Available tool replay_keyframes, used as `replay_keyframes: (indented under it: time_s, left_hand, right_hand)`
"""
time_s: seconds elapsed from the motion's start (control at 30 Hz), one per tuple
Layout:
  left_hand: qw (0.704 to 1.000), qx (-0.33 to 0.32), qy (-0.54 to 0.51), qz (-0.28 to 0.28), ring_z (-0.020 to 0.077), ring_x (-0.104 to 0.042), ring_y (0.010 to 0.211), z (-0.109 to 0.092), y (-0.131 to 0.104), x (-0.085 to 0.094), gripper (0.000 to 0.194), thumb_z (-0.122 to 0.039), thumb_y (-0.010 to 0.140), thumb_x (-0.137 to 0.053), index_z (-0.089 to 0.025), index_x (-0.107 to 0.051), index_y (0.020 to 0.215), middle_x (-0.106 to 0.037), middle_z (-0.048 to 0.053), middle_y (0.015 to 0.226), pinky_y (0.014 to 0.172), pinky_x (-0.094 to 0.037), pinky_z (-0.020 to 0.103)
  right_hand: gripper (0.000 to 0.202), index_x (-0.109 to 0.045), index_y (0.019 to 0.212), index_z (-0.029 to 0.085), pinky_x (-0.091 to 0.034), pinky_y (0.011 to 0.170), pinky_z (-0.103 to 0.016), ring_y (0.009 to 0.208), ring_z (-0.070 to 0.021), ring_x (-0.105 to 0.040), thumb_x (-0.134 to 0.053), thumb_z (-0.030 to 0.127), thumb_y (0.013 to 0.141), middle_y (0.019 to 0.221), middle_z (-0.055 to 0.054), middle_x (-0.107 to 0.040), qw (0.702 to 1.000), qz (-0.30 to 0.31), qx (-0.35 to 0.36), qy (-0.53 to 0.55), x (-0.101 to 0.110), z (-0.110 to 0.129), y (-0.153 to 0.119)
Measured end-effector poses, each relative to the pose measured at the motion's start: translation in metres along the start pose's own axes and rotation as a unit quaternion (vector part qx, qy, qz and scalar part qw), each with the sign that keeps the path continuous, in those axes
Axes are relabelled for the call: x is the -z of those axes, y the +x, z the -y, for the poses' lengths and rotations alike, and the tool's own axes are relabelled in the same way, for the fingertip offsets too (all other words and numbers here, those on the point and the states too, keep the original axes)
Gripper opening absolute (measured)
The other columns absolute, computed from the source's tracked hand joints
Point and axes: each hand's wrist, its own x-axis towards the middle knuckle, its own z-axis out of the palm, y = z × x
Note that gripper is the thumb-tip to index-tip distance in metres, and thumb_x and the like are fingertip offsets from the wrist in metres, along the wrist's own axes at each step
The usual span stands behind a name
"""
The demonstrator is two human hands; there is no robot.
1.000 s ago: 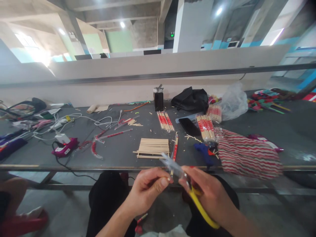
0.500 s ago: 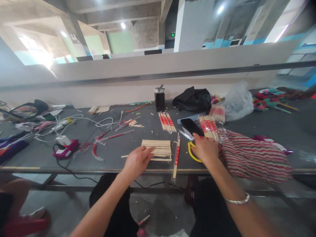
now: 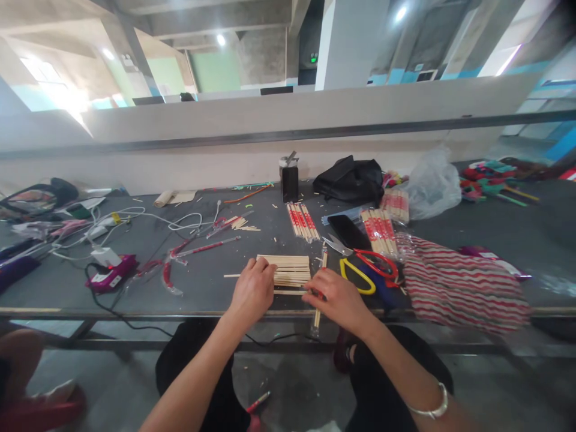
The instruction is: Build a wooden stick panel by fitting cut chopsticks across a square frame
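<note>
A flat row of pale wooden chopsticks (image 3: pixel 291 270) lies side by side on the dark table. My left hand (image 3: pixel 254 289) is closed on their left ends, fingertips bent over the edge. At the lower right corner, my right hand (image 3: pixel 337 298) has its fingers pressed together on the stick ends, partly hiding them. Beneath and beyond that hand is a wrapped pair of chopsticks (image 3: pixel 317 321), jutting over the table edge. To its right rest open scissors (image 3: pixel 357 276) with one yellow and one red handle.
Red-banded chopstick packs (image 3: pixel 302 222), a black phone (image 3: pixel 346 231) and a black bag (image 3: pixel 348 180) are further back. A striped cloth (image 3: pixel 465 285) lies right. White cables (image 3: pixel 184 223) and a purple power block (image 3: pixel 111 275) are left. Another person's leg (image 3: pixel 20 360) shows lower left.
My right hand has left the scissors and moved left to the right ends of the chopsticks. My left hand has shifted to their left ends.
</note>
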Motion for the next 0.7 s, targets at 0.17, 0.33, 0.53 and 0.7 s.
replay_keyframes:
  time_s: [0.17, 0.33, 0.53, 0.7]
  left_hand:
    - [1.0, 0.013, -0.006, -0.001, 0.0235, -0.047, 0.091, -0.018, 0.002, -0.001, 0.03, -0.008, 0.085, -0.039, -0.013, -0.06, 0.106, -0.056, 0.011, 0.097, 0.085, -0.042, 0.037]
    - [0.999, 0.019, 0.01, 0.024, 0.0253, -0.048, 0.094, -0.047, 0.006, -0.006, 0.031, -0.007, 0.081, -0.043, -0.013, -0.056, 0.108, -0.055, 0.012, 0.1, 0.083, -0.043, 0.038]
    - [0.999, 0.011, -0.008, 0.044, 0.0258, -0.049, 0.094, -0.056, 0.007, -0.012, 0.025, -0.007, 0.08, -0.043, -0.013, -0.059, 0.099, -0.056, 0.012, 0.096, 0.083, -0.044, 0.039]
    - [0.994, -0.024, -0.101, -0.031, 0.0253, -0.048, 0.105, -0.029, -0.006, -0.009, 0.045, -0.011, 0.078, -0.049, -0.016, -0.052, 0.122, -0.056, 0.011, 0.114, 0.09, -0.042, 0.04]
  right_hand:
    - [0.015, -0.067, 0.093, 0.021, -0.047, 0.069, -0.027, 0.077, -0.0162, -0.06, -0.063, 0.031, 0.084, 0.08, -0.002, -0.063, 0.995, -0.035, -0.022, 0.093, -0.006, -0.006, 0.003]
    - [0.013, -0.065, 0.088, 0.021, -0.047, 0.062, -0.025, 0.066, -0.0139, -0.058, -0.059, 0.033, 0.087, 0.075, 0.0, -0.064, 0.976, -0.089, -0.009, 0.198, -0.009, -0.005, 0.005]
    - [0.014, -0.066, 0.096, 0.022, -0.048, 0.074, -0.029, 0.079, -0.0167, -0.061, -0.057, 0.03, 0.088, 0.084, -0.003, -0.066, 0.976, -0.114, 0.03, 0.185, -0.01, -0.008, 0.003]
    - [0.014, -0.069, 0.086, 0.021, -0.047, 0.069, -0.027, 0.075, -0.0157, -0.06, -0.057, 0.03, 0.088, 0.079, -0.002, -0.064, 0.966, -0.128, -0.016, 0.225, -0.011, -0.019, 0.001]
